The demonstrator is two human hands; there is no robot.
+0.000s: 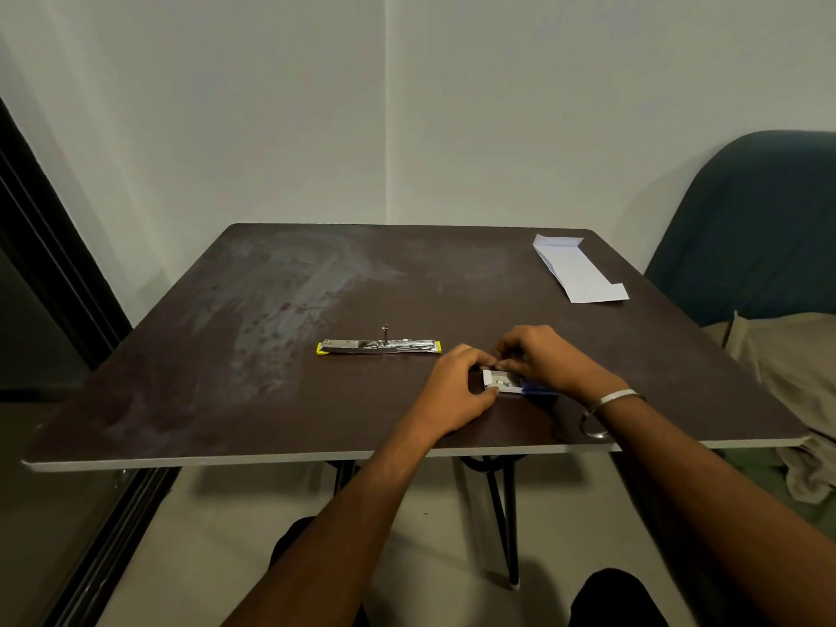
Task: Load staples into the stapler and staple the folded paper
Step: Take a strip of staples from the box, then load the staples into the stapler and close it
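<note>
Head view: both hands' grip [491,371] pinches staple box [502,383]; stapler [379,346] lies left.

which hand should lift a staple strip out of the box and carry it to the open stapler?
Probably right. The left hand grips the staple box at its open end; the right hand has fingertips over the tray. The stapler lies open nearby.

The long, opened-out stapler [379,347] is shiny bare metal with yellow plastic ends; the dark brown square table [280,400] looks matt, its top smeared with pale streaks; the white folded paper [577,273] is smooth and matt; the wrist bangle [606,407] is glossy metal
</note>
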